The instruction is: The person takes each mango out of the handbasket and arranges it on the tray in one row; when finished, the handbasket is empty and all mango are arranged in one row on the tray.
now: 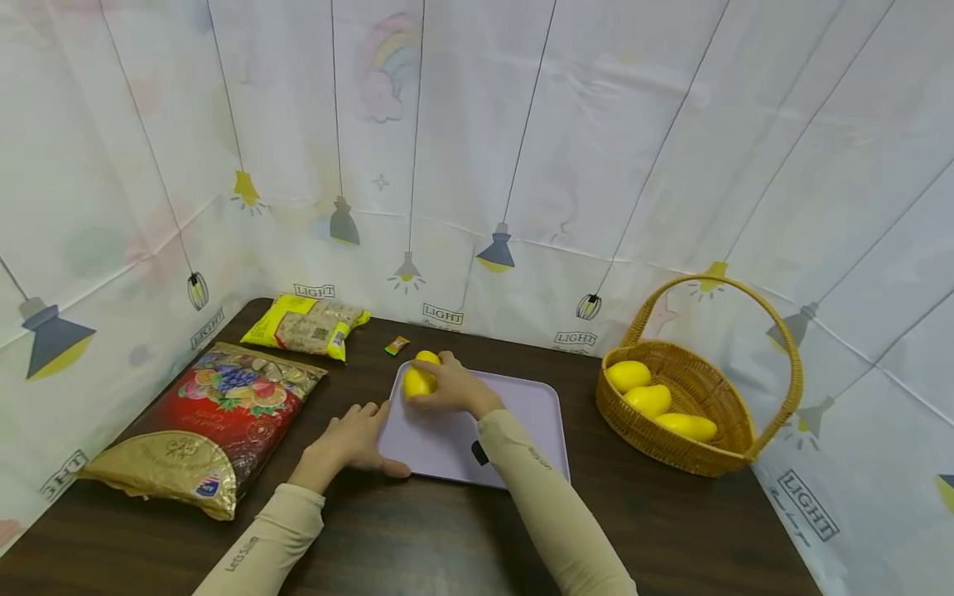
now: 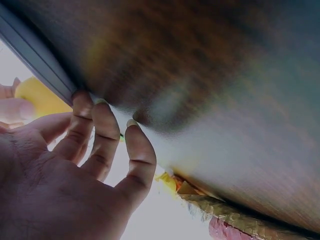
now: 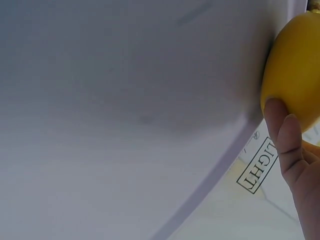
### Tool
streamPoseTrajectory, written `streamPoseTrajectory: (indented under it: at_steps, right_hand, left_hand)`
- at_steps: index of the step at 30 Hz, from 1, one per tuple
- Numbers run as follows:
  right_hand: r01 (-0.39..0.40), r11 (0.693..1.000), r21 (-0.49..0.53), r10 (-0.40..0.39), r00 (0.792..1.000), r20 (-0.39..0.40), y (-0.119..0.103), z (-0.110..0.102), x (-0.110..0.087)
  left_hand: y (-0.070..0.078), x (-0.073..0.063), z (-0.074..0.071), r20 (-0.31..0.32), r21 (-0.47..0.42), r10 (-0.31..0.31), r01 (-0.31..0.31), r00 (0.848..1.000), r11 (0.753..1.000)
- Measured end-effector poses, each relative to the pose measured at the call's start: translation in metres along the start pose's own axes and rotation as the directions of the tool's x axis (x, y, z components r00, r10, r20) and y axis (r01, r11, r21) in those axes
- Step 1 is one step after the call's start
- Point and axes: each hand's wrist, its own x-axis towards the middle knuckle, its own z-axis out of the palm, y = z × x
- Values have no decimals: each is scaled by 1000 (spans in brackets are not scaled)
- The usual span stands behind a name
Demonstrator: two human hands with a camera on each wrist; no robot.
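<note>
My right hand [image 1: 452,387] is over the left end of a pale purple tray [image 1: 462,439], gripping a yellow mango [image 1: 419,383]. In the right wrist view the fingertips press against the side of this mango [image 3: 292,70], low over the tray surface [image 3: 125,120]. More yellow shows just beyond the fingers in the head view. My left hand [image 1: 350,443] lies at the tray's left edge, fingers spread and thumb along the front corner. In the left wrist view, the fingers of this hand [image 2: 75,165] are loosely bent near the tray rim [image 2: 37,57] and hold nothing.
A wicker basket [image 1: 633,430] with a tall handle holds three yellow mangoes [image 1: 648,401] at the right. On the left lie a red and gold bag [image 1: 216,414] and a yellow bag [image 1: 305,324]. A small wrapped candy [image 1: 397,345] lies behind the tray.
</note>
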Motion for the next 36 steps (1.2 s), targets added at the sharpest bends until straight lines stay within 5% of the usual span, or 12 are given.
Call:
streamPoseTrajectory:
  at_steps: [18, 29, 36]
  right_hand:
    - [-35, 999, -5, 35, 999, -14, -10, 5, 7]
    - [-76, 997, 4, 76, 995, -63, 8, -18, -23]
    - [-79, 992, -103, 63, 987, -148, 36, -39, -47]
  left_hand:
    - [3, -2, -2, 13, 4, -12, 12, 1000, 1000]
    - [5, -3, -3, 13, 17, -11, 10, 1000, 1000]
    - [3, -3, -2, 11, 17, -9, 9, 1000, 1000]
